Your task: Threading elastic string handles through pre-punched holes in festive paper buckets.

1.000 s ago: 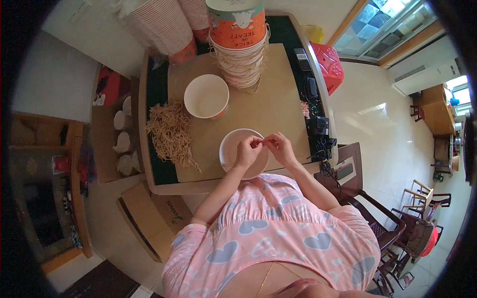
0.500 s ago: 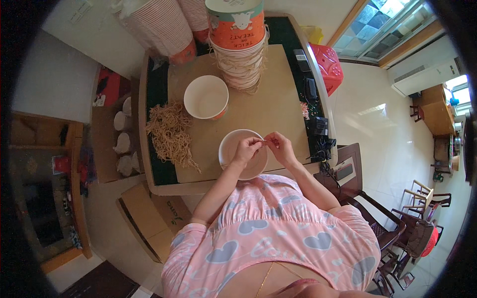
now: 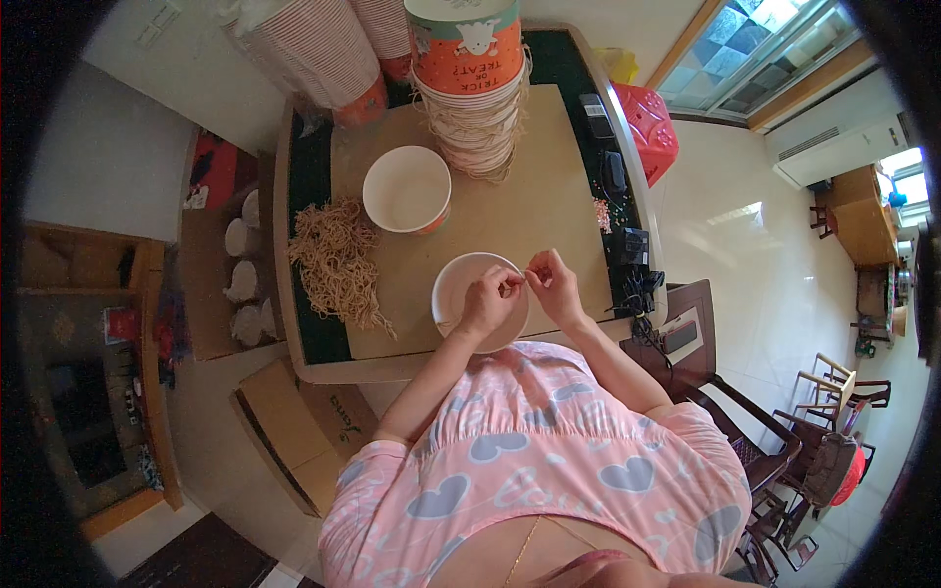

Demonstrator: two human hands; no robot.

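Note:
A white paper bucket (image 3: 450, 282) stands at the table's near edge, right in front of me. Over its right side my left hand (image 3: 490, 302) is closed in a pinch. My right hand (image 3: 557, 292) pinches too, just outside the right rim, with its fingertips close to those of the left. A thin pale strand, which looks like string, shows between the fingertips; most of it is hidden. Another open paper bucket (image 3: 407, 191) sits farther off to the left. Beside it lies a tangled heap of beige string (image 3: 333, 263).
At the back rises a stack of orange printed buckets (image 3: 472, 69) with string hanging around them. Plastic-wrapped bucket stacks (image 3: 319, 54) stand left of it. Small black devices (image 3: 613, 174) and cables line the right edge. A red stool (image 3: 645, 132) is beyond; a cardboard box (image 3: 294, 431) lies at lower left.
The fingertips of both hands have shifted slightly, and the right hand has lifted a little and bent its fingers more. The buckets and the string heap stay in place.

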